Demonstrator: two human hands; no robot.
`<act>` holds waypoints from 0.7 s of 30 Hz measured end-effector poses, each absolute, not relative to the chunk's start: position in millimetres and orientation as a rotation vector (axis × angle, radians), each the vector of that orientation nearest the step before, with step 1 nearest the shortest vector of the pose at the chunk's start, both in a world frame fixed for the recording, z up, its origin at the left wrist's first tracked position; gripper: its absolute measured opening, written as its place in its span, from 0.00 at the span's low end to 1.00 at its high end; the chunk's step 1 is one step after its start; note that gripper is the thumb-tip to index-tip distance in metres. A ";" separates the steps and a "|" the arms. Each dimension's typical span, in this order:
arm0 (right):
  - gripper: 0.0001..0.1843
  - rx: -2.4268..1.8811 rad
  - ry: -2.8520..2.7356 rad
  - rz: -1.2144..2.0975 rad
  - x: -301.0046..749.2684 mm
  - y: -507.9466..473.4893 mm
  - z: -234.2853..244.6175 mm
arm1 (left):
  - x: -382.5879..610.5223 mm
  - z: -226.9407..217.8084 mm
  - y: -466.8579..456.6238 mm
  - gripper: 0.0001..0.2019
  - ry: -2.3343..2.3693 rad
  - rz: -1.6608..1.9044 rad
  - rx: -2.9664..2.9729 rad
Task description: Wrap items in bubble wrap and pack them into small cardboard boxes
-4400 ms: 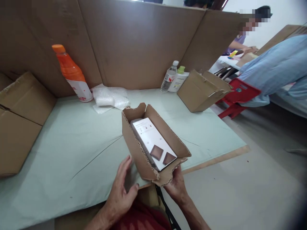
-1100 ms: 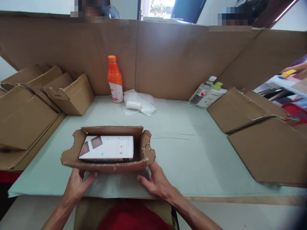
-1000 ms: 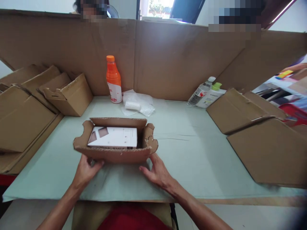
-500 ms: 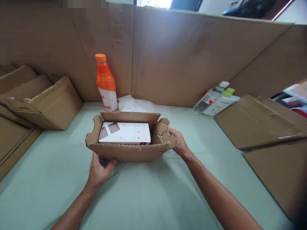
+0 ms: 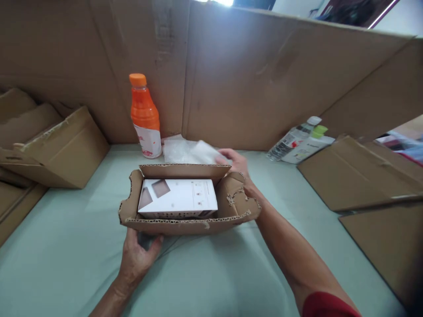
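Observation:
An open cardboard box [image 5: 185, 228] with torn, uneven flaps stands in front of me, tilted a little toward me. Inside it lies a white printed box [image 5: 180, 196], with some room at its right end. My left hand [image 5: 137, 257] grips the cardboard box from below at its front left, the thumb along the front wall and some fingers hidden underneath. Behind the box's right end, my right hand [image 5: 236, 163] pinches the edge of a thin white plastic sheet [image 5: 183, 152], which is lifted and blurred near the fingers.
An orange bottle [image 5: 145, 116] stands behind, at the left of the sheet. A clear plastic bottle [image 5: 292, 140] and a white pack with a green cap [image 5: 307, 149] lean at the back right. Cardboard boxes [image 5: 71, 147] flank the left; cardboard pieces [image 5: 357, 176] flank the right. A cardboard wall [image 5: 251, 79] closes the back.
My right hand has left the cardboard box's right end, reached behind it and taken hold of the plastic sheet. My left hand has stayed on the box, which now sits slightly lower in view.

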State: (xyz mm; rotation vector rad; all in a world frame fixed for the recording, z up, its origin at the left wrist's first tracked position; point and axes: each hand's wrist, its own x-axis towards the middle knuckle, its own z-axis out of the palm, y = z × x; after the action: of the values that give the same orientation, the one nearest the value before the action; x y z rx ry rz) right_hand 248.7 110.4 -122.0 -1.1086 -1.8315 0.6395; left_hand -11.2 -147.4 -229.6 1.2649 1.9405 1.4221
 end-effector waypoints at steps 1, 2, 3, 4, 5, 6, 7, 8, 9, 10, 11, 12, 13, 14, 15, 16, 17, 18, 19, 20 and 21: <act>0.21 -1.148 -1.777 0.655 272.5 98.4 -123.0 | -10.6 -225.8 -146.3 0.28 1.935 1.425 1.276; 0.23 -1.195 -1.714 0.700 296.3 84.5 -125.2 | -10.3 -221.6 -145.3 0.28 1.928 1.428 1.294; 0.24 -1.252 -1.660 0.761 318.6 69.1 -128.2 | -10.4 -217.0 -144.5 0.27 1.922 1.430 1.318; 0.25 -1.320 -1.619 0.809 338.0 52.8 -131.6 | -10.9 -212.1 -143.9 0.26 1.922 1.431 1.347; 0.26 -1.392 -1.590 0.827 353.3 35.9 -134.8 | -11.8 -207.1 -143.6 0.25 1.930 1.432 1.384; 0.25 -1.459 -1.580 0.803 363.8 19.2 -137.4 | -12.9 -202.0 -143.6 0.23 1.949 1.432 1.429; 0.24 -1.508 -1.591 0.738 369.1 3.1 -139.2 | -14.2 -197.0 -143.8 0.20 1.981 1.435 1.481; 0.23 -1.530 -1.608 0.660 369.3 -12.0 -139.9 | -15.6 -192.3 -144.2 0.17 2.017 1.438 1.544; 0.21 -1.519 -1.630 0.589 364.9 -25.8 -139.8 | -17.1 -188.1 -144.9 0.15 2.050 1.440 1.613; 0.19 -1.481 -1.665 0.545 356.8 -38.3 -139.0 | -18.6 -184.5 -145.8 0.13 2.073 1.443 1.676; 0.19 -1.425 -1.719 0.529 346.0 -49.0 -137.8 | -19.8 -181.9 -146.9 0.13 2.086 1.444 1.719; 0.18 -1.363 -1.788 0.533 333.5 -57.9 -136.7 | -20.8 -180.5 -147.9 0.13 2.090 1.441 1.736; 0.18 -1.306 -1.861 0.543 320.3 -64.7 -135.8 | -21.7 -180.4 -148.7 0.13 2.084 1.432 1.726; 0.17 -1.267 -1.928 0.554 307.3 -69.2 -135.3 | -22.3 -181.5 -149.2 0.14 2.074 1.417 1.689; 0.16 -1.252 -1.978 0.562 295.1 -71.3 -135.3 | -22.9 -183.7 -149.3 0.14 2.067 1.402 1.630; 0.14 -1.262 -2.010 0.564 284.1 -71.0 -135.7 | -23.4 -186.8 -148.7 0.14 2.060 1.392 1.561; 0.12 -1.290 -2.022 0.560 274.5 -68.5 -136.3 | -23.9 -190.3 -147.6 0.15 2.048 1.394 1.485; 0.11 -1.326 -2.024 0.552 266.5 -64.4 -136.8 | -24.6 -194.0 -145.8 0.18 2.022 1.411 1.407; 0.11 -1.360 -2.021 0.548 260.1 -59.2 -137.3 | -25.3 -197.6 -143.4 0.22 1.977 1.446 1.336; 0.11 -1.382 -2.023 0.551 255.5 -53.3 -137.4 | -26.2 -200.9 -140.8 0.27 1.910 1.490 1.282; 0.10 -1.392 -2.031 0.560 252.7 -47.4 -137.3 | -27.1 -203.7 -138.1 0.31 1.829 1.531 1.250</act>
State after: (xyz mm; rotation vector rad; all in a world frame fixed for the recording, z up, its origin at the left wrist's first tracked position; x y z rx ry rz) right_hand 252.7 -47.4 -137.3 -1.3916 -2.0315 0.5596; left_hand -27.1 -138.1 -203.7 1.2501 1.8290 1.5308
